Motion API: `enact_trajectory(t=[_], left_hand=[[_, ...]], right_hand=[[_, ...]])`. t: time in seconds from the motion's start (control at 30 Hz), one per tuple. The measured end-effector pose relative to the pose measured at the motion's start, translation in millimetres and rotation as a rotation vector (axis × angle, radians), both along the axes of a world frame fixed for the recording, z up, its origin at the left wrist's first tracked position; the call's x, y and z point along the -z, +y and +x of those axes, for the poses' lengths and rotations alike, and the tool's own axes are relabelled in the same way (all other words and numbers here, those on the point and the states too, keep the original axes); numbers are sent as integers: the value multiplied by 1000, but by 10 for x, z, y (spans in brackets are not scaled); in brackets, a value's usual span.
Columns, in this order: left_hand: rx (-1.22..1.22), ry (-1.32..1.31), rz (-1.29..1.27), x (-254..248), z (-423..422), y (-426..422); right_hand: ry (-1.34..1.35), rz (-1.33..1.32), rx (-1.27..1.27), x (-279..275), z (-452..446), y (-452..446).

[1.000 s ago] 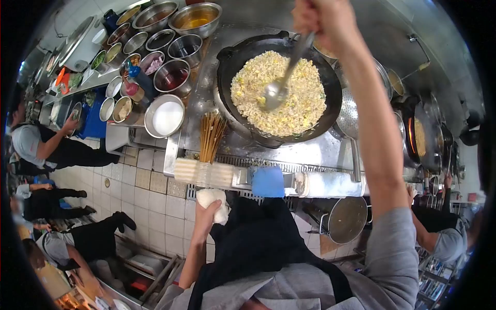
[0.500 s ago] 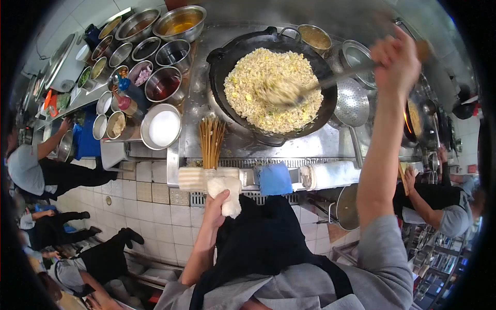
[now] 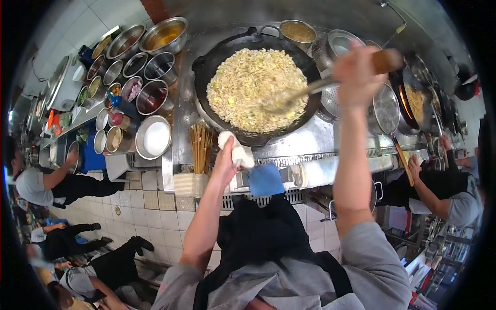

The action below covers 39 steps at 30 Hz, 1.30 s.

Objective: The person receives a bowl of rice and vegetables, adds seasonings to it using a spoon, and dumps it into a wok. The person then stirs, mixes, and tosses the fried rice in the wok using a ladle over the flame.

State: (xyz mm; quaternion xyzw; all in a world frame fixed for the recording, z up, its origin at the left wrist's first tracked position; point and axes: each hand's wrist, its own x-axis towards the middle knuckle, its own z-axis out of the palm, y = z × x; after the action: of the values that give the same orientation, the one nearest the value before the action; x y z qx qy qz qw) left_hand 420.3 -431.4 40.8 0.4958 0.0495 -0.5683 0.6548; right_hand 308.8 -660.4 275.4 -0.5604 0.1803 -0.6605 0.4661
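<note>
A large black wok point(image 3: 200, 64) on the steel stove holds fried rice point(image 3: 248, 85) with yellow bits of egg. My right hand point(image 3: 359, 75) is closed round a long ladle point(image 3: 315, 87) with a wooden handle end; its bowl, blurred by motion, is in the rice at the right of the wok. My left hand point(image 3: 226, 163) grips a folded white cloth point(image 3: 240, 154) just below the wok's near handle. Beside that hand, a bundle of thin bamboo sticks point(image 3: 200, 147) stands upright.
Metal bowls, one with white powder point(image 3: 156, 138), crowd the left counter. A blue cloth point(image 3: 266, 180) hangs on the front rail. A perforated strainer point(image 3: 329, 101) lies right of the wok. Co-workers stand at left and at right, one holding a wooden-handled strainer point(image 3: 386, 111).
My left hand has lifted the white cloth from the rail's front up toward the wok's near edge. My right hand has swept the ladle about through the rice.
</note>
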Motion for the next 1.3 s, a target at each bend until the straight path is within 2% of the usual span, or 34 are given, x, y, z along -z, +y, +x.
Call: enact_trajectory(t=[0.03, 0.1, 0.2, 0.23, 0.27, 0.33, 0.37, 0.4, 0.5, 0.53, 0.6, 0.67, 0.73, 0.8, 0.87, 0.9, 0.93, 1.0, 1.03, 1.1, 1.13, 1.2, 1.27, 1.3], left_hand=[[61, 3, -7, -6, 11, -101], [153, 32, -17, 130, 42, -212], [5, -13, 95, 26, -64, -374], [-86, 53, 98, 75, -59, -419], [-59, 109, 95, 139, 13, -466], [3, 227, 96, 345, 152, -537], [-59, 270, 45, 566, 150, -523], [-51, 275, -20, 669, 100, -454], [-197, 179, 79, -379, -590, 26], [-237, 172, 96, -568, -771, 233], [-290, 59, 45, -522, -940, 402], [-209, 130, 30, -396, -734, 212], [-85, 106, -118, 122, -508, -89], [-130, 46, -65, 198, -625, 48], [-188, 35, -34, 210, -812, 334], [-224, 57, -9, 213, -991, 676], [-250, 91, 29, 182, -1092, 895], [-171, 112, 60, -211, -1100, 928], [-154, 152, 59, -370, -1016, 835], [-155, 174, -10, -532, -716, 305], [-86, 150, -29, -337, -551, 73], [-47, -16, 13, -105, -660, 86], [-125, -58, 102, 417, -949, 482], [-116, -6, 61, 445, -1078, 751]], right_hand=[[-132, 70, 12, 232, 134, 28], [-133, 107, -344, 434, 281, -294], [30, 160, -160, -124, -39, -651], [2, 188, -223, -314, -315, -709], [-30, 214, -285, -417, -538, -718], [-68, 220, -203, -179, -541, -649], [-81, 230, -159, 8, -573, -591], [-174, 301, -233, 188, -570, -662], [-164, 506, -272, 67, -815, -896], [-132, 543, -324, -65, -961, -955], [-45, 531, -239, -301, -1006, -866], [-100, 464, -124, -358, -744, -727], [-62, 363, 99, -239, -310, -623], [-148, 337, -19, 2, -121, -848], [-133, 302, 147, -411, -84, -626], [-190, 269, 143, -573, -121, -615], [-252, 235, 143, -719, -190, -642], [-303, 319, -318, -763, -574, -1101], [-259, 319, -354, -800, -673, -1065], [-178, 243, -120, -752, -423, -518], [-150, 200, 57, -556, -180, -299], [-200, 152, 107, -195, 74, -251], [-168, 197, 47, -405, -22, -283], [-185, 229, 49, -631, -93, -242]])
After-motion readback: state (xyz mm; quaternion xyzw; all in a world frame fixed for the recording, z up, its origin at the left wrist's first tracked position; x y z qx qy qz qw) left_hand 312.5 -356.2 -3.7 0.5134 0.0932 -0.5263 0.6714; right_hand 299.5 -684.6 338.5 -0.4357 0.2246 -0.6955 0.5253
